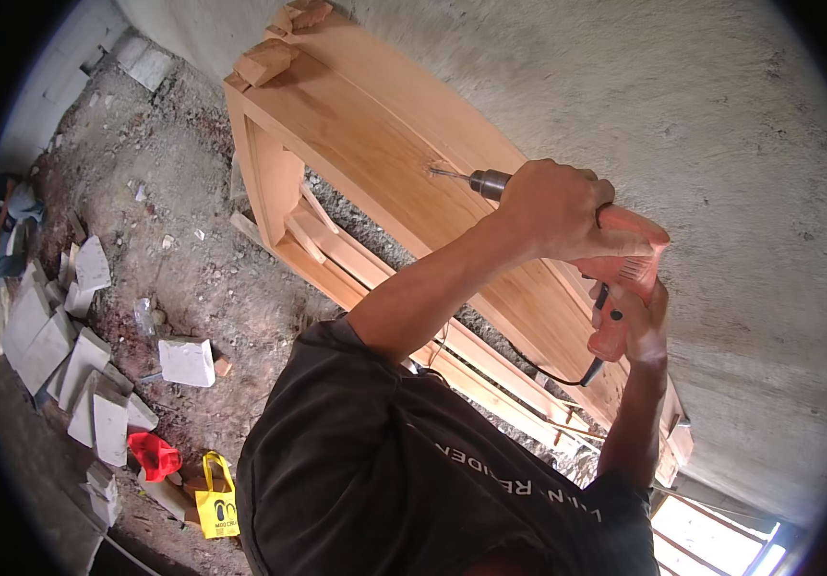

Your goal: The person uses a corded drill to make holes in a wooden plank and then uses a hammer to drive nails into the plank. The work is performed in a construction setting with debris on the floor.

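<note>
An orange power drill (632, 274) is held sideways in both hands. My left hand (559, 206) wraps over its front body, just behind the dark chuck (488, 183). Around the rear handle, my right hand (646, 317) is closed, but its trigger finger is partly hidden. The thin drill bit (450, 174) points left, its tip against the board of a large wooden frame (356, 134). Pale shavings show around the tip; how deep it sits I cannot tell. A black cord (552, 377) runs from the handle's base behind my arm.
A rough plastered wall (720, 192) rises beside the frame. Wood blocks (266, 62) sit at its far end. Rubble ground (183, 192) lies left, with pale slabs (44, 341), a white block (187, 363), a red bag (153, 455) and a yellow bag (217, 509). A person (15, 216) is at the far left.
</note>
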`<action>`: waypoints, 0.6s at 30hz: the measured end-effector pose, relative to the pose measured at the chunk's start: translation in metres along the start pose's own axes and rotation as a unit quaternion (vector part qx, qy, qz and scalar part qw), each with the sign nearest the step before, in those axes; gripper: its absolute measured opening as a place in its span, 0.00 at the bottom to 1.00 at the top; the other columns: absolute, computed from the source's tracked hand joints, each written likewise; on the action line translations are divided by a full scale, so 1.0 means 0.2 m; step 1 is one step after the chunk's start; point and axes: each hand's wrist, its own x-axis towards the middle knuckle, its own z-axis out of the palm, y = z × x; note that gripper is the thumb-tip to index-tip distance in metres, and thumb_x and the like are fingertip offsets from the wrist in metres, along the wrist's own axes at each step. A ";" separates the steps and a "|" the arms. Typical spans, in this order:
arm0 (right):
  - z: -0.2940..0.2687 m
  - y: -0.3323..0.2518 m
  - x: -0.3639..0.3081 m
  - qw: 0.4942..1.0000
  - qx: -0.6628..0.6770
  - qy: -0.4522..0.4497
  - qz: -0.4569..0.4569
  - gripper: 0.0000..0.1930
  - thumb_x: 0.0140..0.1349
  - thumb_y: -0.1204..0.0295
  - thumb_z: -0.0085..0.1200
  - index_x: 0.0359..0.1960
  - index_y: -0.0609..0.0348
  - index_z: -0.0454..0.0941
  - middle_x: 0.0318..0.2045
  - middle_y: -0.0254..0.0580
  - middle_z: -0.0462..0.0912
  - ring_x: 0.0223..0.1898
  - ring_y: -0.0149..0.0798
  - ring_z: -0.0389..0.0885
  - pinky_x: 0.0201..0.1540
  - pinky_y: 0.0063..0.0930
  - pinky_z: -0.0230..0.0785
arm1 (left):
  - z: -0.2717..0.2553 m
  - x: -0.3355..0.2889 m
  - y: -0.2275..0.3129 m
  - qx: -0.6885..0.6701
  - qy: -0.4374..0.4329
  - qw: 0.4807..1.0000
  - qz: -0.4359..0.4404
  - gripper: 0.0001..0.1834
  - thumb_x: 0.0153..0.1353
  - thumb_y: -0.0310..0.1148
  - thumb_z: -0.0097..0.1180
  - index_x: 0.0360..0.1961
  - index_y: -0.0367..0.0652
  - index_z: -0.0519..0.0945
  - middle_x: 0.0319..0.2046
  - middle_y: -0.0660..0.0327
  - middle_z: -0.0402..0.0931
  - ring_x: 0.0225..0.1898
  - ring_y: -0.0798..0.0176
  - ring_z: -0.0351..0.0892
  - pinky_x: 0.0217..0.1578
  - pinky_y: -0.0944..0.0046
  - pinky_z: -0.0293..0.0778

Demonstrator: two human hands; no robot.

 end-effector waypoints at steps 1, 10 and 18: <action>0.00 0.01 -0.02 1.000 0.004 0.003 -0.001 0.13 0.56 0.73 0.53 0.42 0.67 0.72 0.27 0.41 0.79 0.20 0.29 0.76 0.23 0.24 0.70 | 0.00 -0.01 0.01 0.008 0.003 1.000 0.002 0.42 0.43 0.77 0.48 0.19 0.43 0.82 0.18 0.59 0.77 0.23 0.56 0.80 0.24 0.57 0.74; 0.04 0.03 0.04 1.000 0.004 0.010 -0.020 0.11 0.56 0.75 0.52 0.40 0.66 0.73 0.28 0.41 0.80 0.20 0.27 0.75 0.22 0.23 0.70 | 0.01 -0.01 -0.05 0.042 0.048 0.997 0.035 0.34 0.43 0.71 0.57 0.18 0.46 0.81 0.17 0.63 0.77 0.20 0.57 0.78 0.20 0.59 0.71; 0.05 0.04 0.03 1.000 0.003 0.005 -0.022 0.10 0.57 0.76 0.52 0.40 0.65 0.73 0.27 0.39 0.78 0.20 0.27 0.75 0.22 0.23 0.70 | 0.03 -0.02 -0.06 0.043 0.065 0.996 0.048 0.33 0.42 0.70 0.57 0.18 0.46 0.80 0.17 0.64 0.76 0.19 0.57 0.77 0.19 0.59 0.70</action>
